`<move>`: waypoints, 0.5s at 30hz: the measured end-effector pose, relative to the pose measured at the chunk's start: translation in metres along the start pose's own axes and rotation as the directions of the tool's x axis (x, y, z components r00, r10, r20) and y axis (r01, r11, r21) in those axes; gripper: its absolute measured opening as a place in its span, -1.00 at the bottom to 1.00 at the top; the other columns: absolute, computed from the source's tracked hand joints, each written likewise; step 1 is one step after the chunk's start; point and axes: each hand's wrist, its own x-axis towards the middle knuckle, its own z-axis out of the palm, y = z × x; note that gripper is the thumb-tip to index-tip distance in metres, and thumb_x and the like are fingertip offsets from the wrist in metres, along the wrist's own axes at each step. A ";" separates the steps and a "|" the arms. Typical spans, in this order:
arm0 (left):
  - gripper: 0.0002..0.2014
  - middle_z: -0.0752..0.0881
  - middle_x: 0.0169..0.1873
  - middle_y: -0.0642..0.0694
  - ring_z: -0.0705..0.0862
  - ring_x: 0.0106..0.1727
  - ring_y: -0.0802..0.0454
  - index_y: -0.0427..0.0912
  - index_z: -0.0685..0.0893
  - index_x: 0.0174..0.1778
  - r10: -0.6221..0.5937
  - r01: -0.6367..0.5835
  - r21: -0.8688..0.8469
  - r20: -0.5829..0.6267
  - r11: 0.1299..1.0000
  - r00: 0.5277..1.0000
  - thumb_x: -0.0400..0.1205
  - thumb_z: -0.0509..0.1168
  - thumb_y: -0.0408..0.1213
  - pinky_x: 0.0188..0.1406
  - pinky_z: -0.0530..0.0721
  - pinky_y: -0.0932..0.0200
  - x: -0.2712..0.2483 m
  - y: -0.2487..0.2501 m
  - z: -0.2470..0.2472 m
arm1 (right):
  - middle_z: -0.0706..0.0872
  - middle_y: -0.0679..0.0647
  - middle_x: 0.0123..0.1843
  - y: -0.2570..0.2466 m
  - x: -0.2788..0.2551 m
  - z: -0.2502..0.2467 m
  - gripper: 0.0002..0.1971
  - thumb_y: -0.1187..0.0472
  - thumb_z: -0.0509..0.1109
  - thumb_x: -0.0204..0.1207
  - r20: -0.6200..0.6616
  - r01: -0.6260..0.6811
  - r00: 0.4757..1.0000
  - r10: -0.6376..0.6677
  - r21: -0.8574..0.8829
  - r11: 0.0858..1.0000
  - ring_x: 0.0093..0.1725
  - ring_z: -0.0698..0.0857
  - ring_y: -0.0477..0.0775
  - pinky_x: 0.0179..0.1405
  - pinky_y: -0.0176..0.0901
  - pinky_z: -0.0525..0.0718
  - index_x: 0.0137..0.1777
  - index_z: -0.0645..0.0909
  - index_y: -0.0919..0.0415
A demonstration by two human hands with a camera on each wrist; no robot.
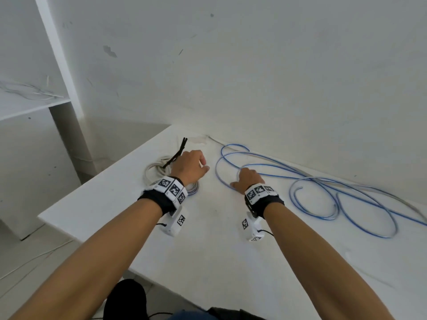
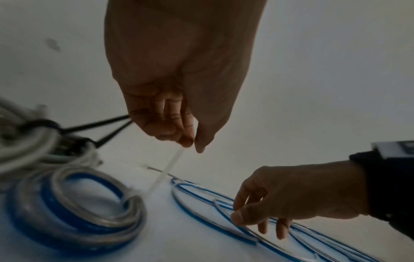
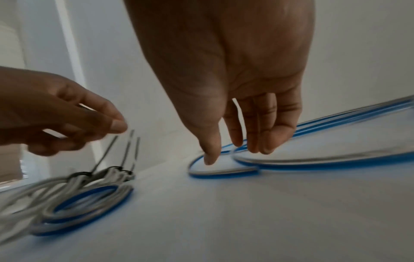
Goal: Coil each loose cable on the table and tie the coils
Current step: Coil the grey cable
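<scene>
Left hand (image 2: pixel 179 106) pinches white tie (image 2: pixel 165 170); right hand (image 1: pixel 248 181), fingers relaxed, touches loose blue cable (image 1: pixel 323 188) near surface's far edge: light, springy, best taken near its end.

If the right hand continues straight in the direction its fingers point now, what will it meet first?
The right hand points down toward the table. Its fingertips are just above, perhaps already touching, a loop of the loose blue cable, so it would meet that first. Actual contact is unclear.
</scene>
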 end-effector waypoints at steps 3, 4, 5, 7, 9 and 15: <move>-0.80 0.79 0.03 -0.15 0.70 0.18 -0.22 0.02 0.57 -0.13 0.016 -0.016 -0.023 0.017 1.000 1.000 0.61 0.43 0.00 0.11 0.64 -0.01 0.002 0.032 0.019 | 0.64 0.30 0.40 0.037 -0.007 -0.003 -0.45 -0.04 0.55 0.56 0.039 -0.088 0.995 0.088 -0.003 0.996 0.38 0.64 0.37 0.29 0.08 0.62 0.38 0.55 0.31; -0.79 0.80 0.02 -0.16 0.71 0.16 -0.22 -0.01 0.60 -0.14 0.019 -0.018 -0.031 0.032 0.999 0.999 0.62 0.43 0.01 0.12 0.67 -0.02 0.003 0.041 0.026 | 0.67 0.28 0.36 0.044 -0.007 -0.003 -0.50 -0.02 0.58 0.53 0.053 -0.098 0.994 0.097 0.016 0.995 0.33 0.68 0.35 0.26 0.06 0.66 0.33 0.61 0.29; -0.76 0.82 -0.02 -0.18 0.74 0.10 -0.23 -0.07 0.64 -0.15 0.027 -0.024 -0.049 0.059 0.998 0.998 0.64 0.41 0.02 0.11 0.70 -0.01 0.004 0.049 0.032 | 0.71 0.26 0.31 0.051 -0.006 -0.003 -0.57 0.01 0.60 0.51 0.054 -0.089 0.995 0.087 0.045 0.995 0.28 0.71 0.33 0.21 0.03 0.69 0.26 0.67 0.26; -0.59 0.85 -0.18 -0.21 0.82 -0.11 -0.20 -0.26 0.72 -0.18 0.057 -0.030 -0.163 0.166 0.986 0.984 0.69 0.33 0.07 0.02 0.79 0.00 0.008 0.065 0.045 | 0.79 0.19 0.14 0.056 -0.005 -0.010 -0.77 0.09 0.61 0.49 0.026 -0.055 0.998 0.052 0.159 0.986 0.13 0.76 0.26 0.08 -0.04 0.71 0.04 0.77 0.21; -0.47 0.86 -0.19 -0.20 0.84 -0.21 -0.13 -0.31 0.74 -0.12 0.047 0.070 -0.351 0.315 0.934 0.948 0.73 0.22 0.16 -0.09 0.85 0.02 0.013 0.085 0.058 | 0.81 0.14 -0.12 0.055 -0.006 -0.023 -0.91 0.16 0.59 0.50 -0.037 0.020 0.999 -0.008 0.328 0.945 -0.09 0.79 0.16 0.02 -0.06 0.75 -0.16 0.75 0.12; -0.77 0.81 0.02 -0.35 0.83 0.01 -0.25 -0.24 0.58 0.05 0.092 0.125 -0.714 0.256 0.689 0.962 0.76 0.31 -0.11 0.11 0.81 -0.24 0.039 0.121 0.083 | 0.79 0.18 -0.30 0.071 -0.005 -0.053 -0.88 0.40 0.55 0.47 -0.110 0.176 0.984 -0.140 0.721 0.670 -0.30 0.83 0.17 -0.10 0.02 0.86 -0.21 0.75 0.17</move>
